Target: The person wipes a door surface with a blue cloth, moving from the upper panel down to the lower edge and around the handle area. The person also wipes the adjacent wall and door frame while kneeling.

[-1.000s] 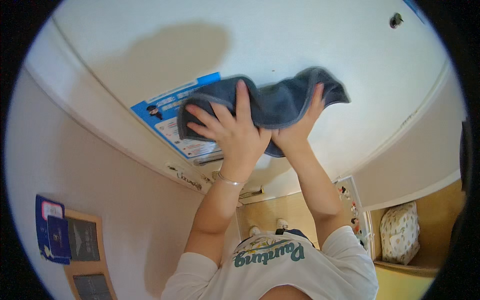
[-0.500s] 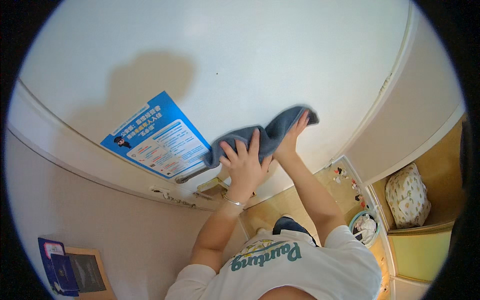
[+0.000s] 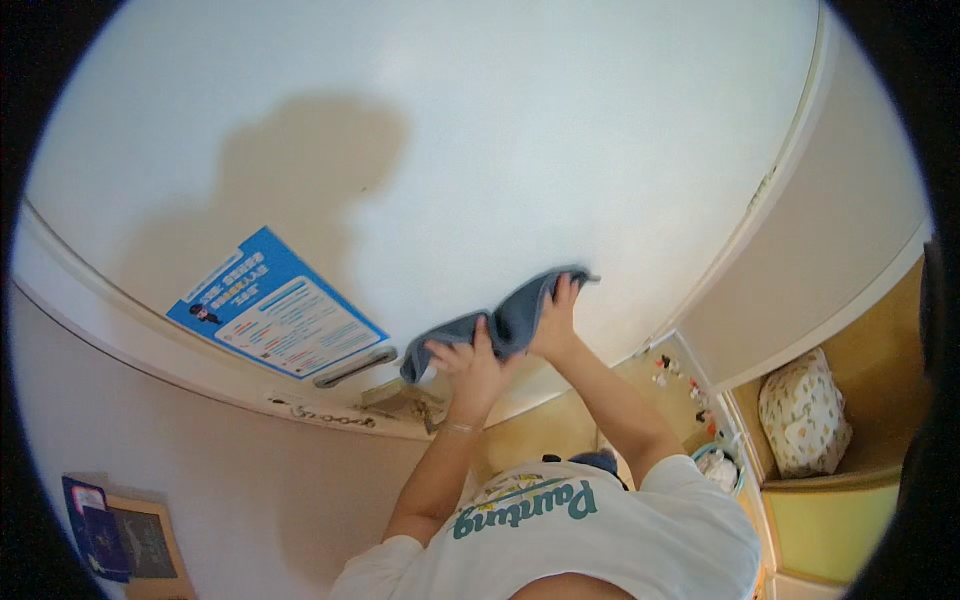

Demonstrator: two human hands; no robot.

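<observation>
A blue-grey cloth (image 3: 513, 325) lies bunched against the white door (image 3: 600, 130), its ends spread left and right. My left hand (image 3: 474, 372) presses on its left half, fingers spread over the fabric. At the right half, my right hand (image 3: 557, 325) holds the cloth to the door with its fingers reaching toward the tip. Left of the cloth are a blue-and-white poster (image 3: 300, 320) and a metal door handle (image 3: 355, 368). Close to my left wrist is a lock box (image 3: 395, 398), partly hidden by that hand.
A door chain (image 3: 335, 416) hangs along the left door edge. A framed dark board (image 3: 150, 540) is at lower left. On the right, a patterned white bundle (image 3: 805, 420) sits in a wooden shelf, near a lined waste bin (image 3: 718, 468) on the floor.
Both hands have moved down the door with the cloth, slightly to the left. The whole view has shifted too, so the poster appears lower and farther left, and the handle now shows fully.
</observation>
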